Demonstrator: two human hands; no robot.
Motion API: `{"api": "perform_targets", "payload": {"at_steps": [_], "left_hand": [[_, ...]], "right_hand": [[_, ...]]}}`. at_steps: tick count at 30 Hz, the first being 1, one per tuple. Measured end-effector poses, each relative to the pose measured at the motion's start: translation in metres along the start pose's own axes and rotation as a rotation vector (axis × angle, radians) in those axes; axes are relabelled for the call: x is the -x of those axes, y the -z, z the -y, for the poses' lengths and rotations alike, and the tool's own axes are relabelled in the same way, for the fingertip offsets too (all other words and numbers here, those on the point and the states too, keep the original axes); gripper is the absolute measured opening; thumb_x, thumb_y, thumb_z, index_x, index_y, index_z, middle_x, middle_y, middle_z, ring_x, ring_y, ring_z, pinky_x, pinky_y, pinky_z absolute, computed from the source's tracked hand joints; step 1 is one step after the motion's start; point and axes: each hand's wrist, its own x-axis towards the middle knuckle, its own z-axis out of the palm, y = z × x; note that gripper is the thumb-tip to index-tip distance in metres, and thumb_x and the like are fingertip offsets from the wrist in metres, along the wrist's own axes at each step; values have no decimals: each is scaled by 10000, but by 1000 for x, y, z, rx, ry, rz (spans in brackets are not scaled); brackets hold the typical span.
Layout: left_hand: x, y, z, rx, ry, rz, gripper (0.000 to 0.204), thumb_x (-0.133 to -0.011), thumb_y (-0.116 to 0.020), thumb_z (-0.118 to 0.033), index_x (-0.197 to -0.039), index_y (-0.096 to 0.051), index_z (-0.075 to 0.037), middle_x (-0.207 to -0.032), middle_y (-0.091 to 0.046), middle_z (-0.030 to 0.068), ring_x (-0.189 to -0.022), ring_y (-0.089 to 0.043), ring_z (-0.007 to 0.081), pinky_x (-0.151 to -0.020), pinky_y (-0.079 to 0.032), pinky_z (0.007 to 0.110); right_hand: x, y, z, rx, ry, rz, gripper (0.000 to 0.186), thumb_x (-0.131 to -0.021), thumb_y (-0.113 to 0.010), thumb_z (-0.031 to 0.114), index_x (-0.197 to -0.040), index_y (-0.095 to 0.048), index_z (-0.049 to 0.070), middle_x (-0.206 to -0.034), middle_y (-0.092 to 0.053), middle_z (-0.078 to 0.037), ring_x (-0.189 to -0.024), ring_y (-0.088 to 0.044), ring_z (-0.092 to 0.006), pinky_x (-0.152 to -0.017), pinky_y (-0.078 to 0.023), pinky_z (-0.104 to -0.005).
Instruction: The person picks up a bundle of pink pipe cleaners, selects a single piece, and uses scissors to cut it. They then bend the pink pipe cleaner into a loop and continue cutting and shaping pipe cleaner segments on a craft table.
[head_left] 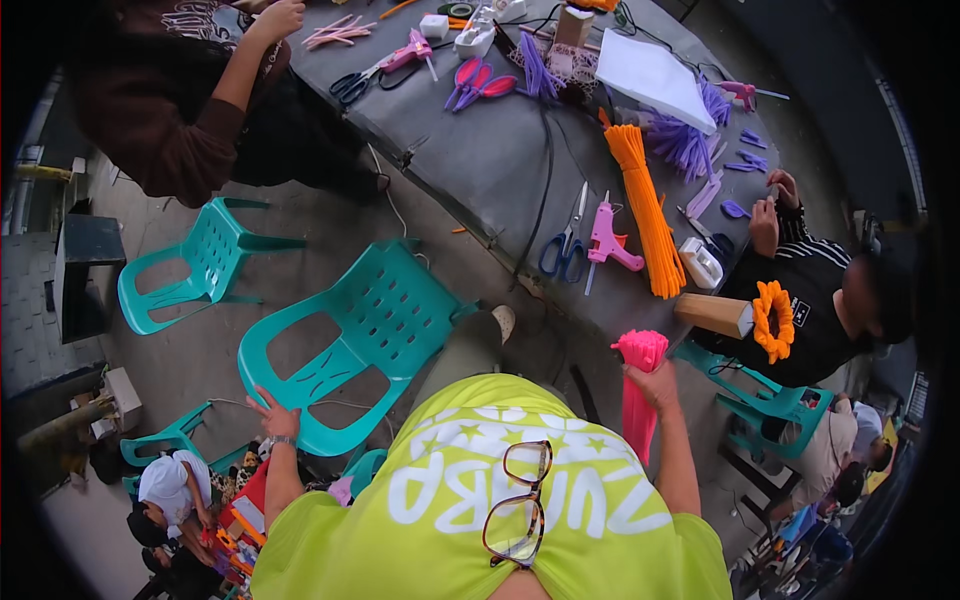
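My right hand grips a bundle of bright pink pipe cleaners beside the table's near edge. At the lower left, my left hand has its fingers spread at the back of a teal plastic chair; whether it touches the chair is unclear. An orange bundle lies on the grey table, near a pink glue gun, blue-handled scissors and a white tape dispenser. A wooden block with an orange looped piece is just past the pink bundle.
Another teal chair stands left. Co-workers stand or sit at the table's upper left and right. More people are at lower left and lower right. Purple pieces, more scissors and cords lie across the table.
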Motion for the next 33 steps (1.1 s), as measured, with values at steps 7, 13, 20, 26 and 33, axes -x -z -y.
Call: {"api": "perform_targets", "payload": {"at_steps": [7,13,20,26,33], "left_hand": [[-18,-18,24,38,-66,-62,1261,-735,-812,-217,-1537,161,-234,-1587,154,226,-1136,-542,542,-930,-515,503],[-37,-12,23,117,-57,-51,1288,-687,-835,-174,-1545,121,-267,-1587,87,231,-1175,-543,496,-947,-515,488],[-60,4,19,156,-72,-112,1303,-650,-844,-148,-1550,88,-288,-1569,8,242,-1151,-573,451,-925,-524,485],[-40,0,11,62,82,-121,1317,-629,-864,-187,-1552,67,-303,-1521,-88,248,-1115,-574,459,-913,-524,487],[-40,-2,12,88,86,-138,1294,-649,-851,-194,-1554,70,-291,-1516,-70,268,-1087,-578,465,-913,-514,499]], "right_hand": [[0,1,-8,30,39,-42,415,-697,-763,244,-1059,-688,56,-934,-704,-62,-868,-674,-176,-817,-515,-333],[-5,0,-19,84,58,-38,403,-698,-769,255,-1045,-695,63,-919,-707,-70,-867,-677,-182,-816,-513,-334],[0,6,4,39,36,2,379,-694,-782,281,-988,-718,51,-864,-722,-94,-834,-695,-208,-780,-525,-347],[-4,3,-5,-41,61,13,377,-693,-782,273,-990,-706,52,-852,-710,-77,-804,-682,-197,-767,-523,-349],[-14,5,-4,-26,-4,74,372,-694,-773,271,-993,-692,65,-856,-699,-74,-809,-674,-198,-771,-521,-352]]}}
